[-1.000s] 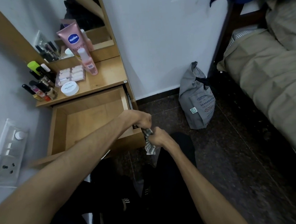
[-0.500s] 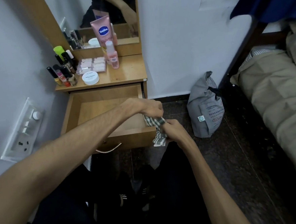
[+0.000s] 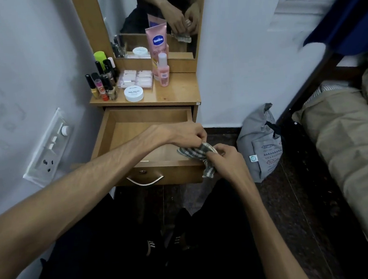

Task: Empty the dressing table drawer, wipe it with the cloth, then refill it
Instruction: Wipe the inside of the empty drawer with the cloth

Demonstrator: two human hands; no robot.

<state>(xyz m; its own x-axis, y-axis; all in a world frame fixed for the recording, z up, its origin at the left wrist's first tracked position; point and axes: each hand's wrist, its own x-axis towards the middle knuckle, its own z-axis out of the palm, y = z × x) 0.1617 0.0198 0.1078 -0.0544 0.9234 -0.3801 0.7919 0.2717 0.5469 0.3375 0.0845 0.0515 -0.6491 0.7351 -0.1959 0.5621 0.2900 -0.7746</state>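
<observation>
Drawer (image 3: 121, 132) pulled fully out, interior bare; its front right corner lies at 3 o'clock of the handle (image 3: 145, 181). Open dark floor (image 3: 280, 198) to the right, bounded by a grey bag (image 3: 259, 147) and the bed (image 3: 348, 141). Wall close on the left. Cloth (image 3: 198, 154) sits bunched over that front right corner, gripped by both hands: left hand (image 3: 186, 134) at its 11 o'clock, right hand (image 3: 225, 158) at its 4 o'clock, hands close together. Bottles (image 3: 103, 86) crowd the tabletop (image 3: 175, 94)

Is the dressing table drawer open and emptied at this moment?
Open and empty: the drawer is pulled out, bare wood showing inside, except where the arm hides it.
</observation>
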